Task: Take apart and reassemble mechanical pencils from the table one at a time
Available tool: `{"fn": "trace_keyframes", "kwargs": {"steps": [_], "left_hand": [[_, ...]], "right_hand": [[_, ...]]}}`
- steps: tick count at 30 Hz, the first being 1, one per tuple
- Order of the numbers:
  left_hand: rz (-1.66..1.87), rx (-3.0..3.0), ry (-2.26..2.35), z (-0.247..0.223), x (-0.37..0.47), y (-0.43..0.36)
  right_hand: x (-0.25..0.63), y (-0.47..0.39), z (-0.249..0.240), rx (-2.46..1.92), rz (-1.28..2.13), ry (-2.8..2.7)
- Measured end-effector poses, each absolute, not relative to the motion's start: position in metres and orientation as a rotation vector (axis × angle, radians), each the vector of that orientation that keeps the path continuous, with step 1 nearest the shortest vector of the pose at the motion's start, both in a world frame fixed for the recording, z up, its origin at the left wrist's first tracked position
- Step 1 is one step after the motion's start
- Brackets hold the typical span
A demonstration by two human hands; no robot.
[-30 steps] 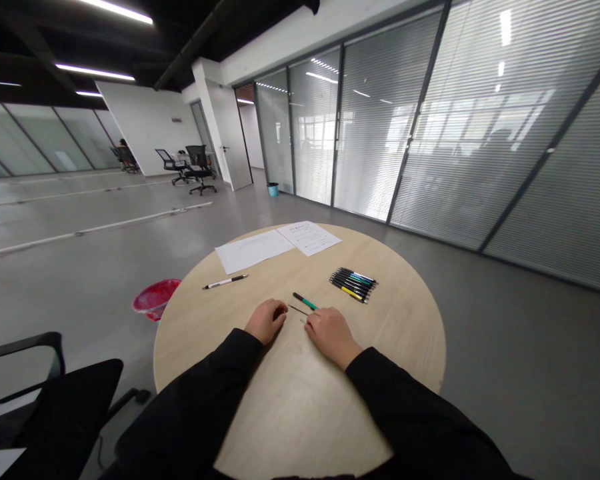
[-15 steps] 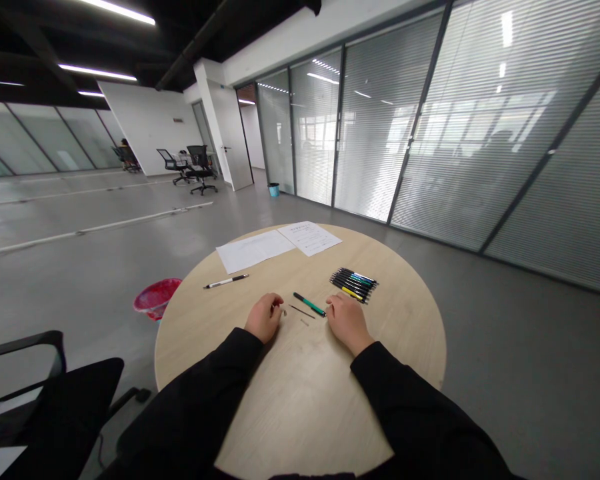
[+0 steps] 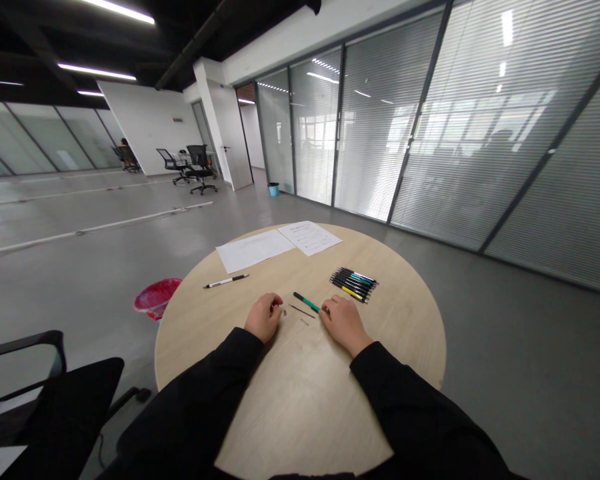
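Head view: centre of frame, green pen on bench, right hand at its lower-right end, cannot tell if pinching; left hand curled, grip unclear, thin refill between hands

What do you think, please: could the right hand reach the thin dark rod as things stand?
Probably yes: the right hand is beside the thin dark rod with nothing visible between, though it seems to touch the green pen.
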State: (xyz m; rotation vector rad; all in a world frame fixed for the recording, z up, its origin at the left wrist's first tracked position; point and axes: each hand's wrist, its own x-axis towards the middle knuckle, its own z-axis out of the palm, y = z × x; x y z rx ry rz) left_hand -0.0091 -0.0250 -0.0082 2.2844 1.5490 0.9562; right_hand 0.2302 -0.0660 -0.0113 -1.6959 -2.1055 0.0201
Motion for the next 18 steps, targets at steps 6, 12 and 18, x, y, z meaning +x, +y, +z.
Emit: {"fn": "trace_keyframes", "kwargs": {"steps": [6, 12, 18], "left_hand": [[0.93, 2.293, 1.546, -0.0084, -0.01, -0.025], [0.911, 2.306, 1.523, -0.0086, -0.0093, -0.0257], [0.888, 2.346, 1.462, -0.0062, -0.0092, -0.0274]], "right_hand": [[0.2306, -0.065, -0.0126, -1.724, 0.029, -2.094], [0.2324, -0.0637, -0.0157, -1.754, 0.027, -2.052], [0.2332, -0.062, -0.0185, -1.757, 0.039, -2.032]]}}
